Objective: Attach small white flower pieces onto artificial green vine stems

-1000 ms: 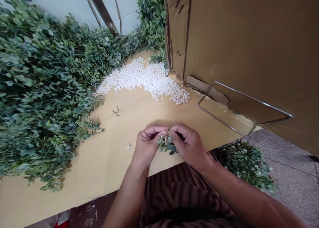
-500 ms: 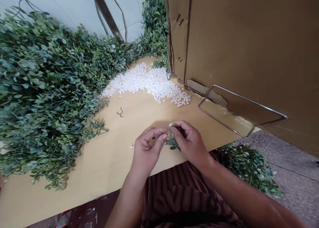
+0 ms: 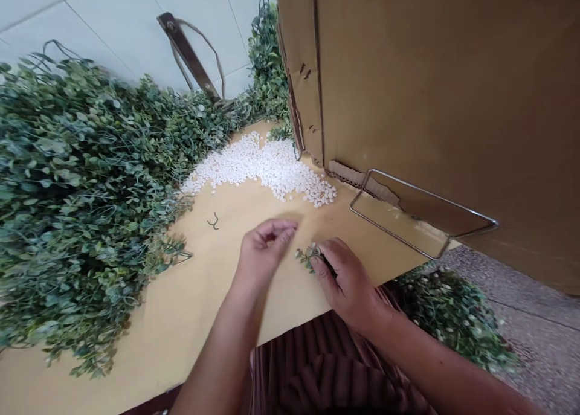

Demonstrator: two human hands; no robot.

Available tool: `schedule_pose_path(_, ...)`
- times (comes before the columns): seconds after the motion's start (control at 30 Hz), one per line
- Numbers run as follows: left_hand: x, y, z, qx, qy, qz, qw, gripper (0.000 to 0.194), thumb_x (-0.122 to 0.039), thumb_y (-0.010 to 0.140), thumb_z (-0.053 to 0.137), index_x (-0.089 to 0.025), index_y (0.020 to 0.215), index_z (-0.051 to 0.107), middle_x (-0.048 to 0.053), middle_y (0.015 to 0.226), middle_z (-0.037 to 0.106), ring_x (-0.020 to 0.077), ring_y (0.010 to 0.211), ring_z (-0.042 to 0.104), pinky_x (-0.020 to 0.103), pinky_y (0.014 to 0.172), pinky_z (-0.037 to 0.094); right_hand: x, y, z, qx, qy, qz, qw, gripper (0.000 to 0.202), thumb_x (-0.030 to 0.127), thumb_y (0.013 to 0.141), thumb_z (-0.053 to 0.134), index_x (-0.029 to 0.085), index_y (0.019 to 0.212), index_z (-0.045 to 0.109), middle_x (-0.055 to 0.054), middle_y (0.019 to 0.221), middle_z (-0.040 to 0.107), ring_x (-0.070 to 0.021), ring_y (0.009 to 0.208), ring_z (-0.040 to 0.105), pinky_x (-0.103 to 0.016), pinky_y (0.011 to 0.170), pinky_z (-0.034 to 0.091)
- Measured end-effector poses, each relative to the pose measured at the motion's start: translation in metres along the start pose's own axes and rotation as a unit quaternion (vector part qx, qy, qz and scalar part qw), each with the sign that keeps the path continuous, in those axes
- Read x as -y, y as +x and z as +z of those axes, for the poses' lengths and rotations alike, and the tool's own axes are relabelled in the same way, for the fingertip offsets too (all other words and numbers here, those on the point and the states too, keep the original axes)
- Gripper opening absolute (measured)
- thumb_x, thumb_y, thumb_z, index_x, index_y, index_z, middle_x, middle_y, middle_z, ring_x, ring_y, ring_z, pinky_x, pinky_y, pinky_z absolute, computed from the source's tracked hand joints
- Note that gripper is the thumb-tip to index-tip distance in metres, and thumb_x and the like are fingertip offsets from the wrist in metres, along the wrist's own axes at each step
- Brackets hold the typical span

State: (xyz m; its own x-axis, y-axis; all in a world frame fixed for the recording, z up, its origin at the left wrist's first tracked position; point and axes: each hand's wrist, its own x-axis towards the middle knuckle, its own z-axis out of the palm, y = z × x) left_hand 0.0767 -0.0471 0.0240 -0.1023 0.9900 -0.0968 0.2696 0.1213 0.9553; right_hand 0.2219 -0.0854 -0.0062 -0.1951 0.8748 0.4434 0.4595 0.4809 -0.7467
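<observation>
My right hand (image 3: 347, 279) is closed around a small green leafy sprig (image 3: 309, 257), whose leaves stick out to the left past the thumb. Its lower stem is hidden in the palm. To the left of the sprig and apart from it is my left hand (image 3: 265, 246), thumb and fingertips pinched together. Whatever the pinch may hold is too small to make out. Beyond both hands, a spread of small white bead-like pieces (image 3: 265, 167) lies on the tan table surface (image 3: 181, 318).
Artificial greenery (image 3: 90, 179) is heaped along the left. A tall cardboard box (image 3: 430, 89) stands at the right, with a bent metal wire frame (image 3: 394, 232) before it. More greenery (image 3: 453, 318) sits below the table's right edge. A short stem piece (image 3: 214, 221) lies left of my hands.
My hands have separated: they were fingertip to fingertip at the sprig. The right hand has turned and now wraps the sprig more fully. The camera view has shifted slightly.
</observation>
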Motion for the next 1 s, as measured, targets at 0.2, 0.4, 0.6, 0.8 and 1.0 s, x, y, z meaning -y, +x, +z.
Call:
schedule_pose_path(0.2,0.015,0.065,0.003,-0.066,0.320,0.107,0.939,0.020,-0.020,0.073,0.058,-0.019,0.090,0.070,0.006,0.088,0.067,0.0172,0.075,0.060,0.030,0.074,0.045,-0.002,0.001,0.001,0.012,0.005,0.031,0.999,0.025,0.019,0.090,0.035,0.021,0.065,0.035,-0.002,0.063,0.046,-0.0168,0.064,0.042,-0.028,0.057,0.034)
schedule_pose_path(0.4,0.014,0.065,0.004,-0.080,0.324,0.119,0.935,0.013,-0.018,0.074,0.057,-0.020,0.076,0.069,0.005,0.085,0.068,0.0187,0.078,0.060,0.031,0.075,0.043,-0.004,0.003,-0.002,0.013,0.050,0.057,0.997,0.024,0.021,0.088,0.039,0.020,0.065,0.042,-0.002,0.062,0.050,-0.0157,0.062,0.046,-0.027,0.058,0.037)
schedule_pose_path(0.6,0.008,0.022,0.004,-0.059,-0.021,0.000,0.998,0.007,-0.019,0.065,0.065,-0.015,0.070,0.066,0.000,0.065,0.064,0.0099,0.058,0.053,0.022,0.059,0.041,-0.005,0.003,0.000,0.013,0.139,0.109,0.984,0.018,0.027,0.088,0.044,0.019,0.074,0.053,0.000,0.064,0.056,-0.0138,0.064,0.053,-0.025,0.061,0.040)
schedule_pose_path(0.8,0.003,-0.017,0.011,0.041,-0.289,-0.127,0.948,0.021,-0.024,0.053,0.078,-0.017,0.071,0.071,-0.003,0.059,0.064,0.0043,0.051,0.052,0.016,0.054,0.042,-0.003,0.006,0.003,0.006,0.116,0.081,0.990,0.024,0.023,0.086,0.044,0.019,0.063,0.049,0.001,0.058,0.047,-0.0125,0.059,0.045,-0.025,0.057,0.038)
schedule_pose_path(1.0,0.006,-0.029,0.013,0.047,-0.329,-0.184,0.925,0.027,-0.024,0.047,0.083,-0.015,0.070,0.072,0.000,0.057,0.066,0.0066,0.053,0.057,0.018,0.055,0.045,-0.003,0.005,0.003,-0.028,0.133,0.079,0.988,0.021,0.018,0.083,0.046,0.019,0.062,0.049,0.000,0.061,0.050,-0.0136,0.062,0.047,-0.027,0.060,0.040)
